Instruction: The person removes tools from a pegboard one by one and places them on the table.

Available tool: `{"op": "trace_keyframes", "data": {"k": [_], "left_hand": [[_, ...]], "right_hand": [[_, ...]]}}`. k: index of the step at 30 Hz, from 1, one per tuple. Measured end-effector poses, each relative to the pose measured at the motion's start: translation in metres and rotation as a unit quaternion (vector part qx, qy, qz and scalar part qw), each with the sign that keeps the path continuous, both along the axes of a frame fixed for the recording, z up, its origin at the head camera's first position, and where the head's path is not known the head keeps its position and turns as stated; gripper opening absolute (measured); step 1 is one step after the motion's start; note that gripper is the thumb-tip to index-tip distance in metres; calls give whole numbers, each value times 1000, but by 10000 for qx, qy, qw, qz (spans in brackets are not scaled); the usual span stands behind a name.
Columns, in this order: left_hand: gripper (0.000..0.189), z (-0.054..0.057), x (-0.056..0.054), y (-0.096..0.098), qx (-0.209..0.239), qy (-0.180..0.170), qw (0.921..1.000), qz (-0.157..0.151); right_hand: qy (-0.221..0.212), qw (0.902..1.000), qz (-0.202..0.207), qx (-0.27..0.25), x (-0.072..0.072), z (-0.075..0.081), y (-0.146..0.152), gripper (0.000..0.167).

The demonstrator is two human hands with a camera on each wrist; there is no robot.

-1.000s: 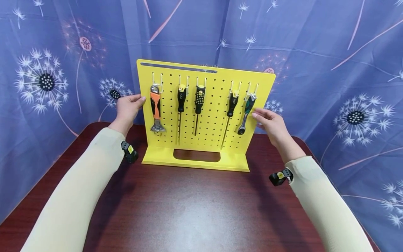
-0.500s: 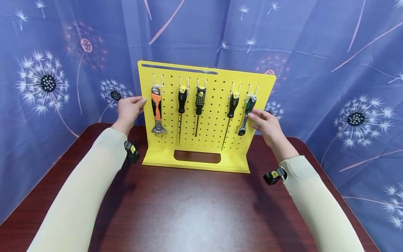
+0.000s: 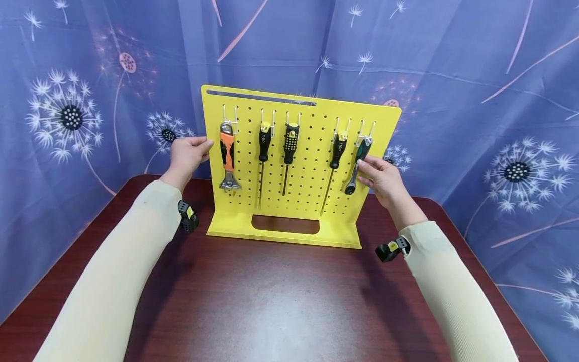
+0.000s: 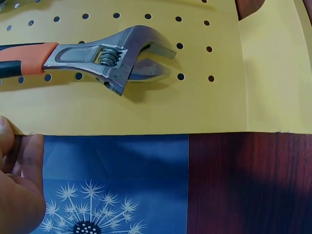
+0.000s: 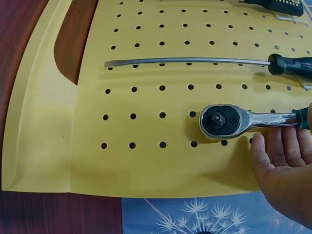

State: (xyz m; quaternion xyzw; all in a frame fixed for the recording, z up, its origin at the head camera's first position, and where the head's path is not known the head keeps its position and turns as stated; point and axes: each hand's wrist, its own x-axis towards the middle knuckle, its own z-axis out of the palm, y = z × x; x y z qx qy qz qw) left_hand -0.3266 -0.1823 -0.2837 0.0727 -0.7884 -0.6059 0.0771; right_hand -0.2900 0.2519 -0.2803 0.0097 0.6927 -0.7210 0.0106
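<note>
A yellow pegboard (image 3: 312,176) stands upright on the table, with tools hanging from its white hooks. At its left edge, my left hand (image 3: 186,157) pinches the board between thumb and fingers; in the left wrist view that hand (image 4: 19,185) is partly cut off. Near it hangs an adjustable wrench (image 3: 227,158) with an orange and black handle, also seen as a wrench head (image 4: 117,56). My right hand (image 3: 383,182) holds the green and black handle of a ratchet wrench (image 3: 351,186) on the right. Its round head (image 5: 222,120) points down; the fingers (image 5: 278,153) lie behind the handle.
Between the two wrenches hang several screwdrivers: a slim black one (image 3: 265,143), one with a dotted handle (image 3: 291,144) and another black one (image 3: 338,151). The board's base (image 3: 285,237) rests on the dark red table (image 3: 280,301). A blue dandelion-print curtain (image 3: 289,45) hangs behind.
My right hand has left the board's right edge, moved left and taken hold of the ratchet wrench's handle. The left hand stays at the left edge.
</note>
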Motion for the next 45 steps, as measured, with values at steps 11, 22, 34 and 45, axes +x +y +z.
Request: {"op": "trace_keyframes", "data": {"k": [11,22,34,45], "left_hand": [[43,0,-3,1,-117,-73,9999,32],[44,1,-5,3,-102,-35,9999,13],[44,3,-2,2,-94,-3,10000,-13],[44,1,-3,1,-56,31,10000,13]], "right_hand": [[151,9984,16,-538,-2,-5,0,14],[269,9976,-88,-634,3,-5,-5,18],[220,9993,-228,-201,10,-1,-7,19],[109,9991,-263,313,15,3,-9,23]]}}
